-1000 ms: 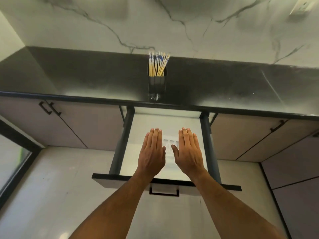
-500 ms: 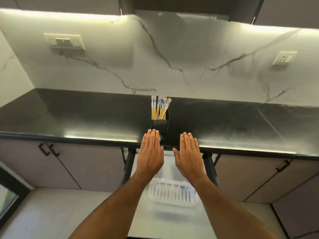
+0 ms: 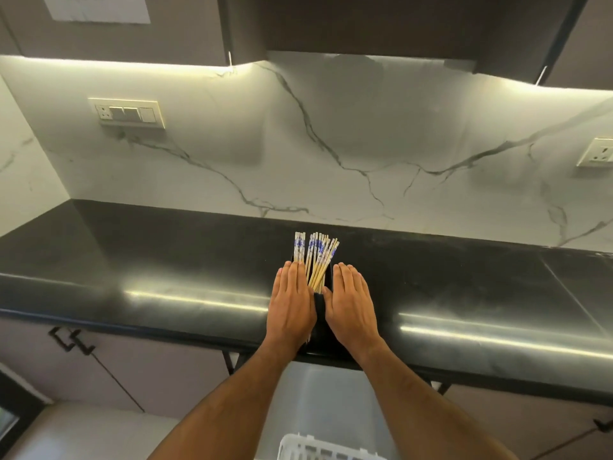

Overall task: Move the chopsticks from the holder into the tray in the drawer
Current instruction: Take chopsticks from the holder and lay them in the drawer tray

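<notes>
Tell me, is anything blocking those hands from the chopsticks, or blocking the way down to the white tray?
Nothing visible does. The left hand and right hand are flat and open on either side of the chopsticks, which stand in the black holder. The tray lies uncovered in the open drawer below the countertop.

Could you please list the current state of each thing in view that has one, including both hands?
Yellow chopsticks with blue-and-white patterned tops: standing bundled in the holder, none removed.
Black rectangular holder: upright on the black countertop, mostly hidden between the hands.
Left hand: flat, fingers extended, holding nothing.
Right hand: flat, fingers extended, holding nothing.
White slotted plastic tray: below the counter edge; only its rim shows.
</notes>
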Motion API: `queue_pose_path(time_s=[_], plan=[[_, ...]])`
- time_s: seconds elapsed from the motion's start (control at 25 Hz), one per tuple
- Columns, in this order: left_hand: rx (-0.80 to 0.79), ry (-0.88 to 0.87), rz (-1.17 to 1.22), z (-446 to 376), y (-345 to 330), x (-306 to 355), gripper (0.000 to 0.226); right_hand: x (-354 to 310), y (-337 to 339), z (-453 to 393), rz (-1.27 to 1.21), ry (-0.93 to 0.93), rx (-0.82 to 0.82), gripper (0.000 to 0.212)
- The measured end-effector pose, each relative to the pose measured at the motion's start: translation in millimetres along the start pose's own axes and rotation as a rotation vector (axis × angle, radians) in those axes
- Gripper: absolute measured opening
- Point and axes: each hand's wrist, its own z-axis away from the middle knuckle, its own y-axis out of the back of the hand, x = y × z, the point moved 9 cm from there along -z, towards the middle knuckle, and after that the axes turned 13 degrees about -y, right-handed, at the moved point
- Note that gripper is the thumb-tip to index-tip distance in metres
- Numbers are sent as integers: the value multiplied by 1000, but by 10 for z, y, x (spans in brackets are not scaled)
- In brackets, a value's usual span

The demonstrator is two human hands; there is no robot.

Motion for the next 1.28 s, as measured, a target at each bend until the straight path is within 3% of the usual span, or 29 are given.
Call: queue_pose_path(time_s=[0.16, 0.28, 0.4, 0.48, 0.56, 0.72, 1.0, 1.16, 1.28], plan=[[-7, 33, 54, -339, -166, -175, 56, -16, -149, -372, -148, -41, 11, 40], [81, 38, 96, -545, -240, -304, 74, 96, -304, -630, -259, -160, -6, 27], [162, 64, 110, -703, -388, -488, 42, 265, -542, -874, -303, -327, -71, 17], [168, 113, 126, -813, -515, -642, 33, 351, -734, -1039, -355, -430, -123, 17], [180, 178, 149, -904, -635, -776, 38, 414, -917, -1190, -420, -518, -169, 20], [126, 317, 220, -1071, -851, -986, 17, 513, -1118, -1392, -549, -636, -186, 17], [38, 423, 348, -1174, -1083, -1146, 18, 590, -1211, -1496, -593, -738, -151, 32], [101, 550, 456, -1104, -1070, -1252, 19, 581, -1139, -1457, -633, -763, -84, 36], [154, 528, 435, -1070, -974, -1226, 19, 570, -1092, -1416, -650, -776, -60, 27]])
